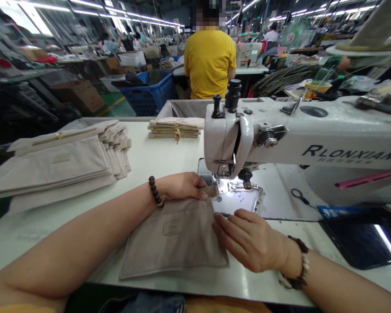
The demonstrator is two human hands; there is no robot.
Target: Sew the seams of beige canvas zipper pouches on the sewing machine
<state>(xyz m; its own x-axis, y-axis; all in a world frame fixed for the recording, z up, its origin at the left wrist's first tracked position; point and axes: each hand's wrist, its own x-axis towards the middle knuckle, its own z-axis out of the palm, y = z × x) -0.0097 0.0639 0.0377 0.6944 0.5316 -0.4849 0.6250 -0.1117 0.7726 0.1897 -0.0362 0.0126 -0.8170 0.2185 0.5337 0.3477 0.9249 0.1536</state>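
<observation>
A beige fabric pouch (182,248) with a stitched label patch (172,227) lies flat at the front of the sewing table. Along its top edge my left hand (185,186) is closed, thumb and fingers pinching a small fabric tab (211,190) that points toward the needle area. My right hand (244,239) pinches the pouch's right edge, its fingertips near the upper corner. Just beyond both hands stands a white sewing machine (280,130), its lamp lighting the metal needle plate (236,202).
Stacked beige fabric pieces (61,163) lie at left. Folded pouches with gold zipper pulls (174,129) sit behind. Small thread snips (299,196) and a dark phone or tablet (368,239) lie at right. Ahead are a blue crate (150,95) and a seated person in yellow (210,63).
</observation>
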